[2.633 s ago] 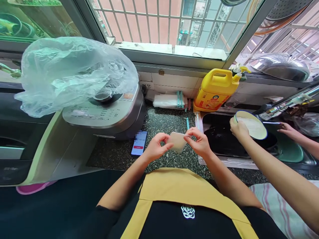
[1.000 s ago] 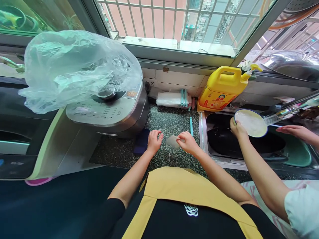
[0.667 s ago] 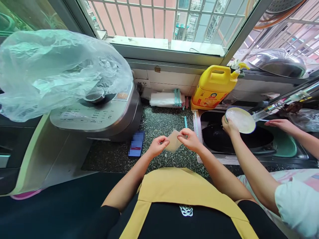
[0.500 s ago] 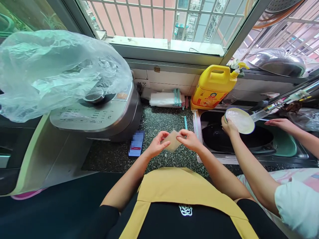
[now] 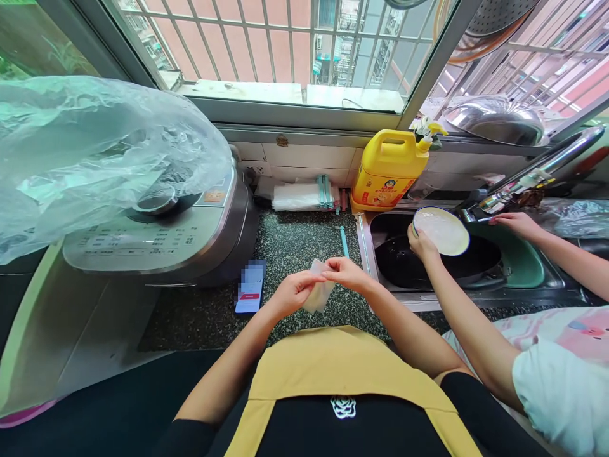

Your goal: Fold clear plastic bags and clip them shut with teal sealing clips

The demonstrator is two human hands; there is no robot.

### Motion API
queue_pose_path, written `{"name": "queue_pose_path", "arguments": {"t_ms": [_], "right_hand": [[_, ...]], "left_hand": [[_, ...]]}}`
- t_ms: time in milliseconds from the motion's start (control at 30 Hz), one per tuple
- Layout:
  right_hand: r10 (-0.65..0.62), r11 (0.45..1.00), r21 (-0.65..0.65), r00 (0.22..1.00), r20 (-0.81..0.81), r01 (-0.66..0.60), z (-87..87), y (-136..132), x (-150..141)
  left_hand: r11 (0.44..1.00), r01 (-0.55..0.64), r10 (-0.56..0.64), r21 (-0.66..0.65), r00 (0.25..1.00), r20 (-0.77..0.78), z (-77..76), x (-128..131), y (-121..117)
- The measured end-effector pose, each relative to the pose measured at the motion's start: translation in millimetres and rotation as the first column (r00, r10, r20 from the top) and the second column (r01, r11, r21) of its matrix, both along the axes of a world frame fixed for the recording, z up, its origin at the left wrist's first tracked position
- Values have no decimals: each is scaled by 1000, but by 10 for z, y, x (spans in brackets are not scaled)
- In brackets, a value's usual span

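A small translucent plastic bag (image 5: 318,293) hangs between my two hands above the speckled countertop (image 5: 295,244). My left hand (image 5: 288,294) pinches its left side and my right hand (image 5: 346,273) pinches its top edge; both are closed on it. A phone (image 5: 250,287) lies on the counter just left of my left hand, beside the silver cooker (image 5: 162,235). A thin teal strip (image 5: 343,240) lies on the counter behind my right hand.
A big clear plastic bag (image 5: 95,152) drapes over the cooker. A stack of folded bags (image 5: 304,195) and a yellow detergent jug (image 5: 386,170) stand by the wall. At the sink (image 5: 476,273) on the right another person's hands hold a plate (image 5: 441,230) over a dark pan.
My hands have drawn closer together and slightly lower, and the small bag now hangs folded and narrower between them. The view has shifted to the right. The other person keeps holding the plate.
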State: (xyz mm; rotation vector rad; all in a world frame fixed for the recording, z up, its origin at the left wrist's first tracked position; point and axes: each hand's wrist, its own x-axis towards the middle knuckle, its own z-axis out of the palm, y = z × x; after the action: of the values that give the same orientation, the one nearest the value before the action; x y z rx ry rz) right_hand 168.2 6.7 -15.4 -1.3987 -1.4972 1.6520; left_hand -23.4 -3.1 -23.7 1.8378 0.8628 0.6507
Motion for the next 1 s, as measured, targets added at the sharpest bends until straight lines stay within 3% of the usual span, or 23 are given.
{"name": "queue_pose_path", "arguments": {"t_ms": [333,467,567,667,767,867,1000], "right_hand": [[70,997,-29,998,-4,-70,-100,53,-34],[72,997,-8,996,-53,-72,-114,96,-17],[-8,1000,24,1000,-19,8,-189,152,39],[-159,986,79,980,117,150,-320,229,183],[-317,947,138,913,255,290,-470,283,397],[-452,892,212,791,412,400,-616,261,568],[-527,844,271,617,584,464,-802,162,572]], "left_hand": [[990,-39,36,-136,999,-28,-48,7,-15],[990,-71,61,-122,995,-82,-64,21,6],[989,-110,100,-102,989,-105,-72,3,15],[978,-175,160,-113,979,-130,-121,-71,7],[954,-264,241,-141,957,-160,-233,-169,-9],[920,-351,314,-173,926,-207,-370,-213,-26],[901,-391,343,-189,907,-244,-504,-131,-47]]}}
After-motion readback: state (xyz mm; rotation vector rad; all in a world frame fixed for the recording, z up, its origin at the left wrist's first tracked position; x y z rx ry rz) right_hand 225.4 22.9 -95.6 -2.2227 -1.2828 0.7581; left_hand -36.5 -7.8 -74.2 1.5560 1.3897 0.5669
